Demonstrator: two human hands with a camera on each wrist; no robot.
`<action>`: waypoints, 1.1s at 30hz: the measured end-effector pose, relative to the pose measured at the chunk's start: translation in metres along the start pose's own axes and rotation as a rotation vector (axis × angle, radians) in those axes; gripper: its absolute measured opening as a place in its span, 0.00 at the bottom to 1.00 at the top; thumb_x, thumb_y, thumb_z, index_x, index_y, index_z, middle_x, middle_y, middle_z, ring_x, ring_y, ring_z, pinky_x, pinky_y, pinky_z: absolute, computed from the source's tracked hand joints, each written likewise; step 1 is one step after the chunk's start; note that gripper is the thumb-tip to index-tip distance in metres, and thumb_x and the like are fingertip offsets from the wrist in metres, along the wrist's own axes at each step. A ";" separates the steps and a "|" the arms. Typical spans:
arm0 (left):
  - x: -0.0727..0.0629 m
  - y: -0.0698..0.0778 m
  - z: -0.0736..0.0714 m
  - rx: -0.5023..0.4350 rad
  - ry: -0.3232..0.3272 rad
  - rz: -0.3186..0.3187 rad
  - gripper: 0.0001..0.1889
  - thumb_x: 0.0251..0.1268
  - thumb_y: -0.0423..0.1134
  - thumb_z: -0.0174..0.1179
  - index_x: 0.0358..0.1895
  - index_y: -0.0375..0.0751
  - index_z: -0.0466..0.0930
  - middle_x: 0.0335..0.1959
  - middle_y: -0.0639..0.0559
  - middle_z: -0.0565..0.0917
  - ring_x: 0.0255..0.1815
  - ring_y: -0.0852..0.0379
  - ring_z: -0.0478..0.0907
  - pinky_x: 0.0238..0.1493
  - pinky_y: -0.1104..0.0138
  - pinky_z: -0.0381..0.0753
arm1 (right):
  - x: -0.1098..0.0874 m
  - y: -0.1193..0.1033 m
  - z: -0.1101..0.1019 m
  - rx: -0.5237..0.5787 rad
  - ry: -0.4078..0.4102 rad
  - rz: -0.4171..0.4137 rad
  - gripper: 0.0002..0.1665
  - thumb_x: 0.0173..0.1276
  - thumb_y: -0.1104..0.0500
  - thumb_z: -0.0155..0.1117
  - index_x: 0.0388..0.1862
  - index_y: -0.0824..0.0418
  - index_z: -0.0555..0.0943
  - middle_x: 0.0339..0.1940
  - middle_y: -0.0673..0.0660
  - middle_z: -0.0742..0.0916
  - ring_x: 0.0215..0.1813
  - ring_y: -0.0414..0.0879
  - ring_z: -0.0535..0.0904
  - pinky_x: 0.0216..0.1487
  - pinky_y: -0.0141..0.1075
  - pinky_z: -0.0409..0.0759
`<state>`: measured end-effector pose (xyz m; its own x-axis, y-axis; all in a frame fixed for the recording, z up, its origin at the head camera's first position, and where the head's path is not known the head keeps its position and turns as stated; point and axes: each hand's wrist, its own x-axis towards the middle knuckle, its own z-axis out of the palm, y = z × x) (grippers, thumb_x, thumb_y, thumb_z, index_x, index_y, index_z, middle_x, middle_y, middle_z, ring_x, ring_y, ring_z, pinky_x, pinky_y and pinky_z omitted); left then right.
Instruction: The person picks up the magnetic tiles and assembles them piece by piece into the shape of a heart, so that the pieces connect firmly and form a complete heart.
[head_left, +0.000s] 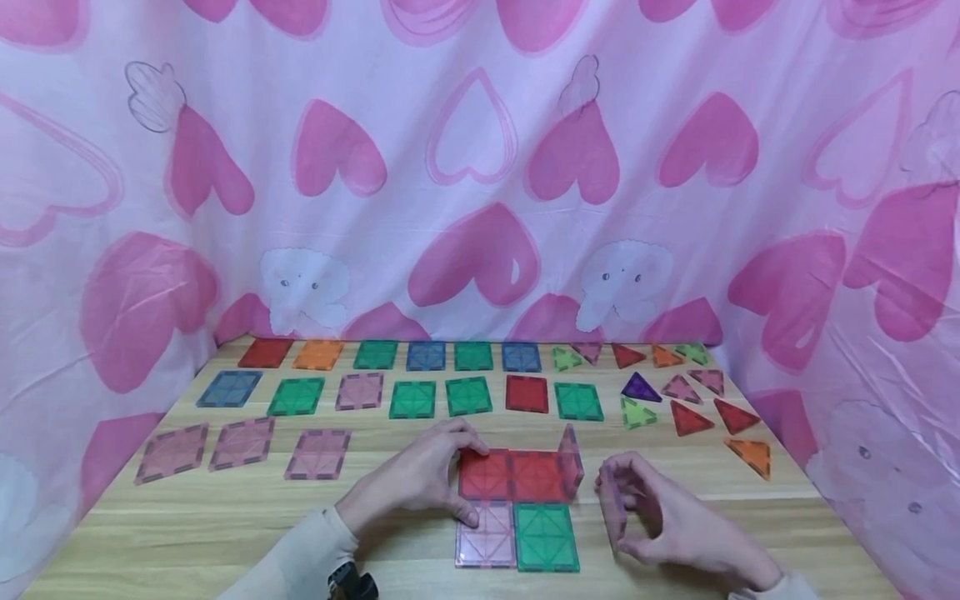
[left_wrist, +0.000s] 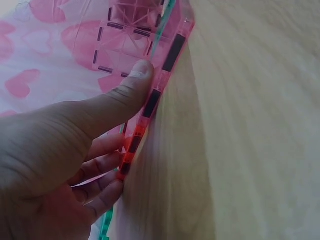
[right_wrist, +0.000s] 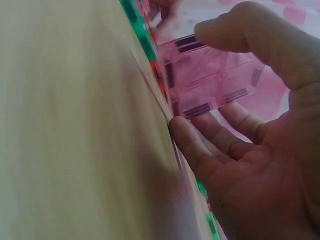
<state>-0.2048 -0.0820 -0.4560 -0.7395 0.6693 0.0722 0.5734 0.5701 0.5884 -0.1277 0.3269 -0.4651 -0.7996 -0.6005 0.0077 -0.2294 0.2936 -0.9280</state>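
Four flat magnetic tiles lie joined in a square: a left red tile [head_left: 482, 475], a right red tile [head_left: 537, 477], a pink tile [head_left: 491, 546] and a green tile [head_left: 547, 537]. One pink tile [head_left: 572, 462] stands upright at the right red tile's outer edge. My left hand [head_left: 420, 475] rests on the square's left side, thumb on the flat pink tile and fingers at the left red tile's edge. To the right of the square, my right hand [head_left: 686, 521] pinches another pink tile [head_left: 613, 504], held upright between thumb and fingers, apart from the square.
Rows of square tiles, such as a red one [head_left: 527, 393] and a green one [head_left: 579, 402], lie behind the hands. Several triangular tiles, including an orange one [head_left: 750, 457], lie at the back right. Loose pink squares [head_left: 318, 454] lie left. A heart-patterned curtain [head_left: 472, 217] encloses the table.
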 end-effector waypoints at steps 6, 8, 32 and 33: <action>0.001 0.001 0.001 0.029 -0.002 0.013 0.45 0.38 0.60 0.94 0.64 0.48 0.88 0.63 0.60 0.80 0.68 0.57 0.75 0.77 0.56 0.77 | 0.001 -0.002 0.013 -0.127 -0.001 0.009 0.47 0.66 0.59 0.85 0.72 0.56 0.62 0.65 0.65 0.76 0.64 0.49 0.79 0.63 0.29 0.78; 0.001 0.001 0.001 0.033 -0.004 0.011 0.45 0.38 0.60 0.93 0.63 0.48 0.88 0.63 0.60 0.80 0.68 0.57 0.75 0.77 0.56 0.78 | 0.000 -0.002 0.019 -0.144 0.003 0.015 0.47 0.66 0.57 0.85 0.72 0.55 0.61 0.65 0.64 0.75 0.63 0.48 0.76 0.60 0.31 0.78; 0.035 0.036 -0.009 0.179 0.055 0.090 0.34 0.68 0.50 0.82 0.73 0.41 0.83 0.71 0.49 0.81 0.72 0.52 0.77 0.73 0.58 0.82 | 0.006 -0.009 0.036 -0.218 0.022 0.042 0.46 0.69 0.50 0.84 0.74 0.51 0.63 0.66 0.55 0.77 0.64 0.45 0.76 0.63 0.28 0.78; 0.041 0.035 -0.009 0.180 0.075 0.095 0.33 0.70 0.48 0.80 0.73 0.40 0.83 0.72 0.47 0.81 0.74 0.50 0.76 0.75 0.56 0.81 | 0.006 -0.009 0.036 -0.218 0.022 0.044 0.46 0.69 0.50 0.85 0.74 0.51 0.63 0.66 0.55 0.78 0.64 0.45 0.76 0.63 0.28 0.78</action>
<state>-0.2185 -0.0387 -0.4257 -0.6990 0.6910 0.1840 0.6908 0.5861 0.4234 -0.1105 0.2943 -0.4702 -0.8228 -0.5679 -0.0207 -0.3065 0.4742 -0.8253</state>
